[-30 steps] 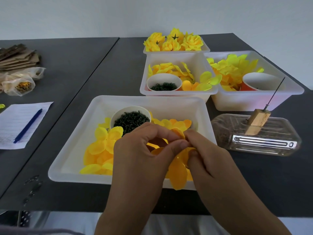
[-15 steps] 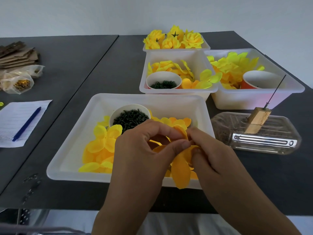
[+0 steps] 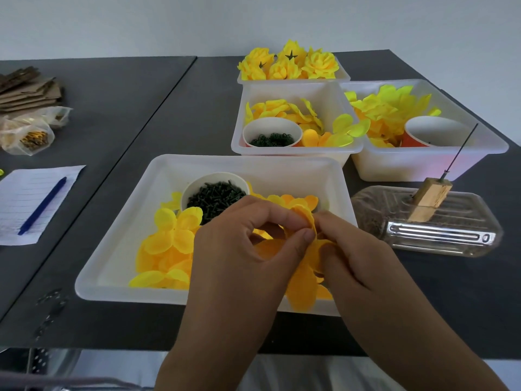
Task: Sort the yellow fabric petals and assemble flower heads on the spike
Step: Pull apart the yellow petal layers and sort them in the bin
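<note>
Finished flower heads (image 3: 290, 63) were seen at twelve o'clock; the spike (image 3: 462, 149) stood bare at three; orange petals (image 3: 303, 266) were pinched by both the left hand (image 3: 242, 258) and the right hand (image 3: 355, 263).

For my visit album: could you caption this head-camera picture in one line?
Both hands, left hand and right hand, pinch orange-yellow fabric petals over the nearest white tray.

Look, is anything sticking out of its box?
Yes. A few yellow petals hang over the rim of the middle box, toward the right box. Everything else sits inside.
</note>
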Demonstrator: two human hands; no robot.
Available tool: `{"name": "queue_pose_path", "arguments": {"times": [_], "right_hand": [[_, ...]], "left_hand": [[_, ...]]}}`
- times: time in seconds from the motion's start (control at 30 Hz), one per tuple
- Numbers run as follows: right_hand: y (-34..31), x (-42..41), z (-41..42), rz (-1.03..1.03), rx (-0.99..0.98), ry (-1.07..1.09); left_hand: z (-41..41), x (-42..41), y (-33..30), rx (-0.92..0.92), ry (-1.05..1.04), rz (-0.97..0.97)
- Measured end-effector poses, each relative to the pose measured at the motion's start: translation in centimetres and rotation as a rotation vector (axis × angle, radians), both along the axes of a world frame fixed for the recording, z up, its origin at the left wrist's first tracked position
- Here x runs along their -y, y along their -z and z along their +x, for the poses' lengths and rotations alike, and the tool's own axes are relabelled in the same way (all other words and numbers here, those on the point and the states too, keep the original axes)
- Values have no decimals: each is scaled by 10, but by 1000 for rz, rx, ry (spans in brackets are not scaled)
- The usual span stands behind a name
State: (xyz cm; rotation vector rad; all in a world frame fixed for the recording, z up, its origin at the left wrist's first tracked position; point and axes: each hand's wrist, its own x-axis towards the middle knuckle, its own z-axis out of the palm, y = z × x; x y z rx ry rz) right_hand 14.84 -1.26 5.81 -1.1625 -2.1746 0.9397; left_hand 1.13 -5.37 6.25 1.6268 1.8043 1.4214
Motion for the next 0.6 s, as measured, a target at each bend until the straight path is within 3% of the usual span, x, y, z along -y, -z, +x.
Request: {"name": "queue_pose_path", "arguments": {"times": [0.1,0.17,0.3,0.6], "right_hand": [[2,5,-5,2,8,0],[0,12,-9,-38,-86,7],[-1,13,-10,-151,-271,4],[-5,-7,2,-84,-231,-21]], "left_hand": [[6,0,0,-196,-65,44],[8,0,-1,-259,-88,54],[4,-1,-1,-305,-63,67],[3,-4,2,-269,79,161]]}}
